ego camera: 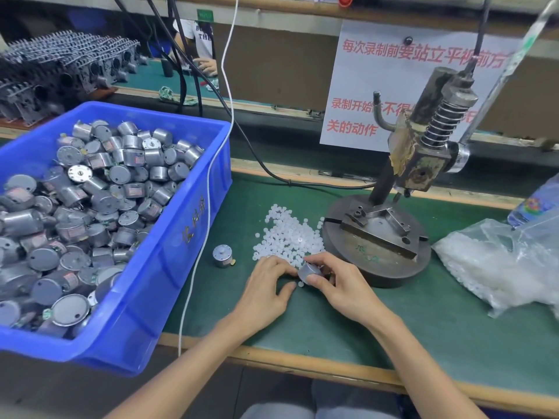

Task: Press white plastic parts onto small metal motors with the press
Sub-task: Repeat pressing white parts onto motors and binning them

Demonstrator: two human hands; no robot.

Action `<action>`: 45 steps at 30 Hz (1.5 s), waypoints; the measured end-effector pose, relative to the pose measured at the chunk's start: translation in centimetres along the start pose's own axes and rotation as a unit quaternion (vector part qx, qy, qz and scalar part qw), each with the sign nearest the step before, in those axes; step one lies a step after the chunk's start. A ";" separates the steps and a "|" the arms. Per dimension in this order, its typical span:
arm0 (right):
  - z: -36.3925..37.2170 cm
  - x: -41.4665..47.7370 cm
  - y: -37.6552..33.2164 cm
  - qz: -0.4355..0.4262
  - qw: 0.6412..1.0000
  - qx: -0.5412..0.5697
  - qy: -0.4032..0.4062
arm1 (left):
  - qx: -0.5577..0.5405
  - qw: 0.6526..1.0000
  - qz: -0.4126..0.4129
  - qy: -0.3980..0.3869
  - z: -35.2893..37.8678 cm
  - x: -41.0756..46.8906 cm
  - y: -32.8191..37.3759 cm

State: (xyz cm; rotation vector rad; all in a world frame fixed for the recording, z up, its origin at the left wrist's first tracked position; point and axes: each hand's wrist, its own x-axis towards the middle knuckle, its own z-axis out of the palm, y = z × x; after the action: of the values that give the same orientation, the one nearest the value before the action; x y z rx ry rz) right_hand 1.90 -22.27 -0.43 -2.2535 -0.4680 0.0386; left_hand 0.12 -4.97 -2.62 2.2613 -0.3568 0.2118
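Two hands are meeting on the green mat (423, 313): my right hand (344, 285) is pinching a motor (309, 272) between thumb and fingers, my left hand (263, 288) is touching the white plastic parts (287, 234), its hold unclear to me. Beyond, the press (378, 252) is standing just beside the heap.

Green bench (423, 328): bin (169, 267), press (378, 267), white parts (287, 234)

You are getting bare green mat (393, 334) along the near edge, while the blue bin (169, 267) is walling the left, the press (375, 237) is blocking far right and the plastic bag (496, 261) is crowding the right.
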 end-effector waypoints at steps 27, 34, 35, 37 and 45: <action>2.1 -1.2 -0.5 -0.127 0.981 -0.148 0.013 | -0.094 0.994 -0.033 -0.036 -0.7 0.1 0.3; -0.6 -0.2 -0.8 0.161 0.891 0.381 0.187 | -0.113 0.994 -0.007 -0.010 0.3 3.4 4.1; -1.2 0.1 -1.0 0.173 0.857 0.445 0.191 | -0.117 0.993 -0.011 0.004 0.7 4.4 5.0; -2.6 0.4 -1.3 0.197 0.799 0.534 0.191 | -0.115 0.993 -0.003 0.025 1.6 6.3 6.4; -7.6 -0.9 1.4 0.228 0.867 0.377 0.232 | 0.035 0.997 0.059 0.022 6.5 12.2 8.3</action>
State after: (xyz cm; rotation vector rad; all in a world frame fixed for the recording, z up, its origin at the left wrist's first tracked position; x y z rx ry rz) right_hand 2.90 -28.92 3.55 -1.4689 0.3161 -0.0690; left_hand 9.17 -17.30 2.28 2.3029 -0.4671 0.3389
